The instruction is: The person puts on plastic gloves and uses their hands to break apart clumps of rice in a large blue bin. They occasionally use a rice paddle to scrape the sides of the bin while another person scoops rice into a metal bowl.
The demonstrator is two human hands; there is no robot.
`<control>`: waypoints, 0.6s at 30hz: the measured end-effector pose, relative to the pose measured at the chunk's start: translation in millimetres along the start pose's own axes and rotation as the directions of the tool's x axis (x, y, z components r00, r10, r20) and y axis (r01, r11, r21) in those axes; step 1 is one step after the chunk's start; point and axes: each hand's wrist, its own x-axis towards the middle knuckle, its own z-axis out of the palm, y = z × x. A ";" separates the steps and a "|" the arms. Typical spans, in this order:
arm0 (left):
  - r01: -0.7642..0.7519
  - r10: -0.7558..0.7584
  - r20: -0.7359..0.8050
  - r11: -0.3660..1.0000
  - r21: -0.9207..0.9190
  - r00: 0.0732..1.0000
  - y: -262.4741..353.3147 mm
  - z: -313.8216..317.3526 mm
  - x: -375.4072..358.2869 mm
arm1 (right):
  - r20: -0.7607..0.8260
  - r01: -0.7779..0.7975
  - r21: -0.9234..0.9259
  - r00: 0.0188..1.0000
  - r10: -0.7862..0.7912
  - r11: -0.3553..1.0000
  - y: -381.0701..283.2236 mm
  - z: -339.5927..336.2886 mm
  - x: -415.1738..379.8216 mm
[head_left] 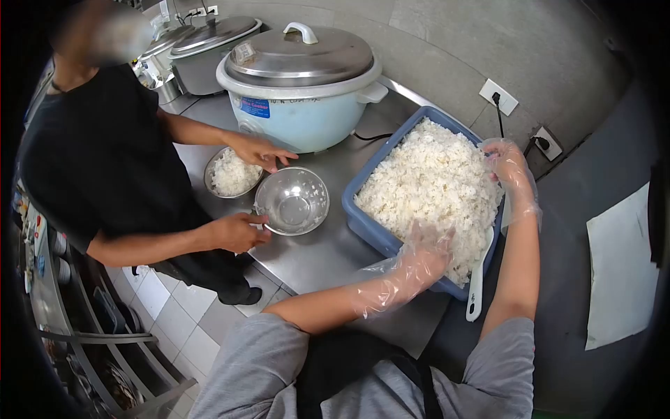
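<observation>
A blue rectangular tub (377, 236) heaped with white cooked rice (426, 174) sits in front of me. My left hand (427, 255), in a clear plastic glove, rests on the near part of the rice with its fingers stretched out. At the far right side of the tub, my right hand (509, 164), gloved too, has its fingers bent over the rim; its fingertips are partly hidden by the loose plastic. A white rice paddle (476, 286) leans on the tub's near right corner, its handle sticking out toward me.
A person in black at left has both bare hands by an empty metal bowl (293, 202). Beside it stands a bowl of rice (234, 173). Behind is a large lidded rice cooker (300, 91). Plugs and cords (497, 99) hang on the wall; paper (618, 265) lies right.
</observation>
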 end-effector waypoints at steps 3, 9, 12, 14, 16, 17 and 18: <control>-0.068 0.068 0.080 0.998 -0.001 0.994 2.2 -5.1 -6.9 | -0.043 0.163 0.030 0.986 -0.162 0.986 9.4 4.3 0.1; -0.064 0.065 -0.027 0.998 0.025 0.998 5.6 -21.7 -26.7 | 0.358 0.145 0.045 0.921 -0.152 0.988 -25.8 15.7 -83.9; -0.138 0.139 -0.021 0.990 0.040 0.990 9.1 -36.8 -56.0 | 0.541 0.496 -0.338 0.798 -0.266 0.800 -9.1 60.2 -111.0; -0.157 0.159 0.033 0.987 -0.040 0.987 8.4 -52.3 -83.2 | 0.372 0.355 -0.348 0.902 -0.220 0.867 -14.8 59.3 -145.8; -0.173 0.179 0.030 0.975 -0.142 0.983 2.4 -85.6 -124.4 | 0.199 0.302 -0.326 0.948 -0.247 0.896 -20.1 50.4 -185.9; -0.195 0.205 0.100 0.976 -0.096 0.974 -6.5 -96.9 -150.9 | 0.097 0.251 -0.204 0.967 -0.235 0.946 -23.1 44.6 -212.5; -0.216 0.221 0.165 0.975 -0.049 0.961 -16.0 -105.6 -180.2 | -0.001 0.212 -0.076 0.977 -0.212 0.974 -22.5 43.4 -239.0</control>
